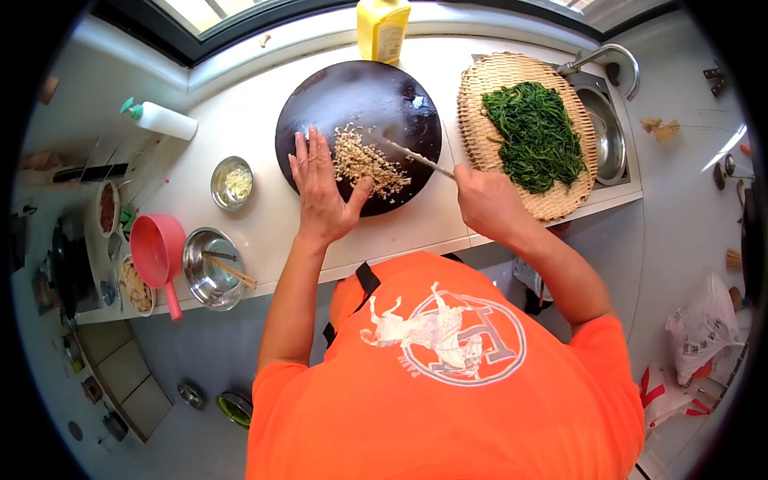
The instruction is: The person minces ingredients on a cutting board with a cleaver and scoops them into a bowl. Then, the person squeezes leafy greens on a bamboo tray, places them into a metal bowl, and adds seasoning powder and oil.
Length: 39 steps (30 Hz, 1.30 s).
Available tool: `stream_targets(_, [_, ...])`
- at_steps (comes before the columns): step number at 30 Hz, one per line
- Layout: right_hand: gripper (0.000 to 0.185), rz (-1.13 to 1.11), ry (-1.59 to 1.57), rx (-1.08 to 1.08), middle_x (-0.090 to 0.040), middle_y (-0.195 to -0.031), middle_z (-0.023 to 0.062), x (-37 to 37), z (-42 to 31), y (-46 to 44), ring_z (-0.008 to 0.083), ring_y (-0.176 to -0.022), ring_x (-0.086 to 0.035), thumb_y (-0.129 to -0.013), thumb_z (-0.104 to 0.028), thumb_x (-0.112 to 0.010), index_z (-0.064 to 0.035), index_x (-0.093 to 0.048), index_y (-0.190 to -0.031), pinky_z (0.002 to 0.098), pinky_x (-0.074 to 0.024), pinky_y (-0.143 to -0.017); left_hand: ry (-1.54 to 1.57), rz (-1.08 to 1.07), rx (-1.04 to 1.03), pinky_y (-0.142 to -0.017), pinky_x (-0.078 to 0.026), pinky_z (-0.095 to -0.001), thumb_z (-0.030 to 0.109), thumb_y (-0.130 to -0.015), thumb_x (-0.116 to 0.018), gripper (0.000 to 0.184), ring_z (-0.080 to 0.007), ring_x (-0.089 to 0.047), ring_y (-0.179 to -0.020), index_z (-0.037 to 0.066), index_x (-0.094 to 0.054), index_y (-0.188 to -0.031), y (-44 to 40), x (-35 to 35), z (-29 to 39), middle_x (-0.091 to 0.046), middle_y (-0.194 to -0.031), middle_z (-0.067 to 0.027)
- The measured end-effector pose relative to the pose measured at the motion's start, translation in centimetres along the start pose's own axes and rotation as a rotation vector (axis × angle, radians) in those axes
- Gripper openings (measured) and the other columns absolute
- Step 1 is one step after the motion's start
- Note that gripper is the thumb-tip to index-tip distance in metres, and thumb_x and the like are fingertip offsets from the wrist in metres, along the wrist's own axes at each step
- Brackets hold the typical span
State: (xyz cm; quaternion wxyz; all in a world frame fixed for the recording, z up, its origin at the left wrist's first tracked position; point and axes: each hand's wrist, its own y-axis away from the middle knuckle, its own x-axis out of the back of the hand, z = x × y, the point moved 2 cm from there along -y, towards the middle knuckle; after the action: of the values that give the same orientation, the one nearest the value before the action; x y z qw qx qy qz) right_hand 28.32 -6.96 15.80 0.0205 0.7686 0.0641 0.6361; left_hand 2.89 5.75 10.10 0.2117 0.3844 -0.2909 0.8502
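A round dark chopping board [320, 96] lies on the counter with a heap of finely chopped tan bits [364, 164] on it. My left hand [324, 190] rests at the heap's left edge, fingers stretched out and thumb spread, holding nothing. On the other side, my right hand [490, 202] is closed around the handle of a kitchen knife [420, 157]. The knife is seen nearly edge-on, its tip end reaching over the board beside the bits; the full blade shape does not show. To the right, a woven bamboo tray [474, 120] carries a pile of dark green leafy vegetables [534, 136].
A small metal bowl [218, 192] with chopped pale bits, a pink ladle-like pot [156, 248], and a steel bowl [210, 292] with chopsticks stand left. A white pump bottle [168, 120] and yellow container [382, 32] stand behind. The sink [608, 140] and tap [612, 50] are right.
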Motion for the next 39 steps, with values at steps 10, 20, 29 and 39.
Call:
stream_targets(10, [0.011, 0.367, 0.468, 0.425, -0.056, -0.064, 0.0080, -0.1, -3.4, -0.4, 0.0197, -0.058, -0.058, -0.076, -0.011, -0.063, -0.0064, -0.054, -0.074, 0.0323, -0.0456, -0.053, -0.071, -0.468, -0.367, -0.120, -0.001, -0.0696, 0.058, -0.070, -0.079, 0.118, -0.0407, -0.003, -0.158, -0.003, -0.028, -0.158, -2.1, -1.5, 10.2, -0.018, -0.169, -0.0181])
stream_targets(20, [0.015, 0.319, 0.401, 0.565, -0.052, -0.063, 0.0061, -0.8, -2.9, -0.1, 0.0192, -0.059, -0.055, -0.076, -0.013, -0.062, -0.0096, -0.048, -0.069, 0.0326, -0.0417, -0.055, -0.007, -0.568, -0.243, -0.120, -0.005, -0.0708, 0.056, -0.076, -0.069, 0.110, -0.0384, -0.011, -0.158, -0.008, -0.027, -0.156, -1.8, -4.2, 7.5, -0.025, -0.166, -0.0222])
stream_targets(29, [0.008, 0.200, 0.282, 0.467, -0.057, -0.070, 0.0086, 0.5, 3.5, 0.2, 0.0256, -0.064, -0.060, -0.081, -0.013, -0.061, -0.0086, -0.055, -0.082, 0.0387, -0.0483, -0.060, -0.275, -0.565, -0.124, -0.120, -0.007, -0.0698, 0.069, -0.080, -0.065, 0.114, -0.0405, -0.014, -0.156, -0.011, -0.031, -0.153, 0.6, -2.9, 0.7, -0.029, -0.164, -0.0245])
stream_targets(39, [0.014, 0.116, -0.084, 0.060, -0.065, -0.071, 0.0210, -1.6, 6.0, -9.4, 0.0429, -0.070, -0.066, -0.094, -0.017, -0.055, -0.0029, -0.058, -0.092, 0.0527, -0.0513, -0.066, -0.167, 0.081, 0.180, -0.124, -0.011, -0.0589, 0.047, -0.094, -0.065, 0.095, -0.0547, -0.016, -0.151, -0.021, -0.027, -0.149, 3.0, -7.6, -5.6, -0.022, -0.157, -0.0424])
